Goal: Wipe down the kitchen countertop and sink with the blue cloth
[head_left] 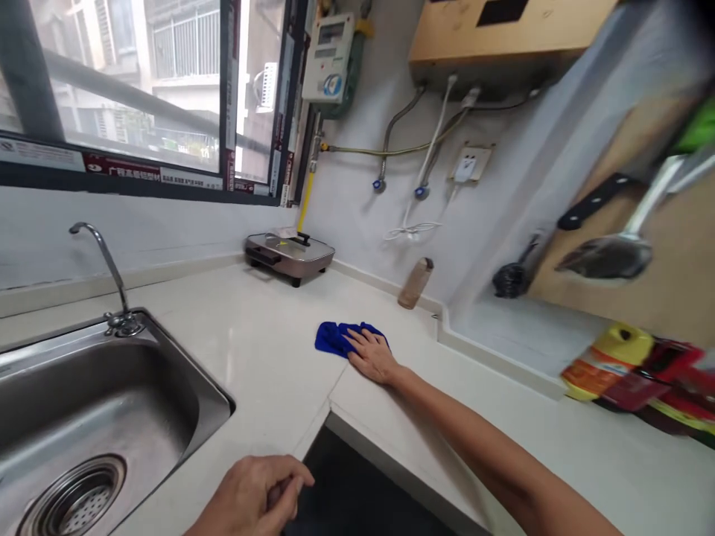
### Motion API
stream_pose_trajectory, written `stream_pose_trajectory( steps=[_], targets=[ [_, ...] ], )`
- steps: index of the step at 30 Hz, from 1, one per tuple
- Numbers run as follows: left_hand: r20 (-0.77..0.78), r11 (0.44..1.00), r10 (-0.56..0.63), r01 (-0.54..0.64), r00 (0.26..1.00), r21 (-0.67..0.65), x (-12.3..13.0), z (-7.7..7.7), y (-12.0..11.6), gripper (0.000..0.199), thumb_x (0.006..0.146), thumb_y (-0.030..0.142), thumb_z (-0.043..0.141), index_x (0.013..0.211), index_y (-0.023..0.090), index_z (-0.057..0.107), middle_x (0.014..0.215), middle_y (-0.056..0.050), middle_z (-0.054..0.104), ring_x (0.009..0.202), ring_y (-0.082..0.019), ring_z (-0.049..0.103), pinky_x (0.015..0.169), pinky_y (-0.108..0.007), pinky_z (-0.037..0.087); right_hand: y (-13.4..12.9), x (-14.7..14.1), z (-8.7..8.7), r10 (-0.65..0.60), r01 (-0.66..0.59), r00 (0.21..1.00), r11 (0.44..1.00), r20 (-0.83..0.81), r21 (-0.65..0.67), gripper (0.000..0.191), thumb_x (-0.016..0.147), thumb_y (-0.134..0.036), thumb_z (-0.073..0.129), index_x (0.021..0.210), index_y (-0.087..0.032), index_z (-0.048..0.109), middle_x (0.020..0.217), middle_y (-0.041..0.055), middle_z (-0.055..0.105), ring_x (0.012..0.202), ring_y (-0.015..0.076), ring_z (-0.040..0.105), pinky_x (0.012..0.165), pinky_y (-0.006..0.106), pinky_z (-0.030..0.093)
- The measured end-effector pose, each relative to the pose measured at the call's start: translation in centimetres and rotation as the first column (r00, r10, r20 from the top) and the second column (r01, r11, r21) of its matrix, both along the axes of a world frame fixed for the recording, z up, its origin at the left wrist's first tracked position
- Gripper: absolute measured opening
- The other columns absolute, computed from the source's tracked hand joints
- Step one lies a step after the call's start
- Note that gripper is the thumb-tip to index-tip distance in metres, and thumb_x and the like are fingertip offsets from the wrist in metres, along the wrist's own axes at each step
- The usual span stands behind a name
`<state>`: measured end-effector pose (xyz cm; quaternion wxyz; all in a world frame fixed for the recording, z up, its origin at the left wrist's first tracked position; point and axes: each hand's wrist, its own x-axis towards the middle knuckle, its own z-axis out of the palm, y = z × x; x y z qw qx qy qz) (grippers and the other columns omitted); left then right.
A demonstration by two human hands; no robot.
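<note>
On the white countertop (279, 346), close to the corner, lies a crumpled blue cloth (332, 339). My right hand (373, 356) rests flat on the cloth's near right part, fingers stretched and slightly spread, pressing it against the counter. Part of the cloth is hidden beneath the fingers. My left hand (260, 491) hovers at the bottom middle, between the sink and the counter's inner edge. Its fingers are curled in with the thumb near the index finger, and nothing shows in them.
A steel sink (184, 357) with a faucet (106, 260) is at left. An electric pan (290, 257) with a glass lid stands in the corner. A brownish bottle (416, 283) leans by the wall. Utensils, including a ladle (608, 257), and a yellow jug (608, 361) are at right.
</note>
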<state>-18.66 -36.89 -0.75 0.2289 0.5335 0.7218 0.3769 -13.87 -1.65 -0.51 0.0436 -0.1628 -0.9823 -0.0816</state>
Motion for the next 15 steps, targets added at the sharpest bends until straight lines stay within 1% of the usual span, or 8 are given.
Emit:
stream_pose_trajectory(
  steps=[5, 8, 10, 12, 13, 15],
  targets=[
    [-0.052, 1.000, -0.001, 0.003, 0.999, 0.024, -0.2, -0.2, 0.1, 0.037, 0.091, 0.039, 0.041, 0.096, 0.022, 0.074, 0.068, 0.001, 0.070, 0.056, -0.012, 0.056, 0.054, -0.020, 0.038, -1.4, 10.0, -0.4, -0.001, -0.001, 0.999, 0.998, -0.034, -0.060, 0.057, 0.097, -0.039, 0.036, 0.152, -0.028, 0.038, 0.159, 0.0023, 0.032, 0.142, 0.0331, 0.028, 0.113, 0.054, 0.025],
    [-0.094, 0.999, -0.001, 0.005, 0.996, 0.048, -0.1, -0.1, 0.1, 0.038, 0.091, 0.038, 0.039, 0.096, 0.022, 0.073, 0.067, 0.002, 0.069, 0.056, -0.012, 0.056, 0.054, -0.020, 0.037, -1.8, 16.0, -0.7, 0.019, -0.024, 0.999, 0.993, -0.046, -0.119, 0.058, 0.094, -0.037, 0.041, 0.151, -0.029, 0.040, 0.159, 0.0019, 0.033, 0.143, 0.0337, 0.028, 0.115, 0.056, 0.024],
    [-0.113, 0.998, 0.001, 0.006, 0.994, 0.058, 0.0, -0.2, 0.1, 0.038, 0.091, 0.037, 0.038, 0.095, 0.023, 0.073, 0.066, 0.002, 0.069, 0.056, -0.012, 0.057, 0.055, -0.020, 0.038, -1.7, 19.3, -1.0, 0.044, -0.056, 0.997, 0.982, -0.068, -0.180, 0.059, 0.090, -0.033, 0.044, 0.149, -0.032, 0.042, 0.158, 0.0013, 0.034, 0.145, 0.0329, 0.027, 0.117, 0.057, 0.023],
    [-0.127, 0.998, -0.001, 0.010, 0.992, 0.067, -0.1, -0.6, 0.1, 0.037, 0.091, 0.036, 0.039, 0.093, 0.024, 0.073, 0.065, 0.003, 0.069, 0.055, -0.012, 0.058, 0.056, -0.020, 0.039, -1.2, 21.3, -1.2, 0.061, -0.081, 0.994, 0.966, -0.088, -0.246, 0.061, 0.087, -0.030, 0.045, 0.147, -0.032, 0.044, 0.158, 0.0009, 0.034, 0.147, 0.0321, 0.024, 0.117, 0.057, 0.024],
    [-0.134, 0.997, 0.000, 0.009, 0.991, 0.070, -0.1, -0.9, 0.2, 0.036, 0.091, 0.036, 0.040, 0.092, 0.025, 0.074, 0.064, 0.003, 0.069, 0.055, -0.012, 0.058, 0.056, -0.020, 0.040, -0.9, 21.7, -1.3, 0.065, -0.089, 0.993, 0.957, -0.095, -0.275, 0.061, 0.085, -0.029, 0.045, 0.145, -0.032, 0.045, 0.158, 0.0011, 0.035, 0.147, 0.0319, 0.022, 0.117, 0.057, 0.024],
    [-0.139, 0.997, 0.004, 0.007, 0.990, 0.079, -0.3, -1.7, 0.3, 0.033, 0.090, 0.038, 0.043, 0.092, 0.027, 0.074, 0.063, 0.004, 0.068, 0.054, -0.012, 0.059, 0.056, -0.020, 0.042, 0.3, 21.1, -1.5, 0.060, -0.095, 0.991, 0.946, -0.119, -0.309, 0.059, 0.082, -0.028, 0.045, 0.140, -0.028, 0.049, 0.157, 0.0020, 0.036, 0.148, 0.0318, 0.021, 0.117, 0.056, 0.025]
  ],
)
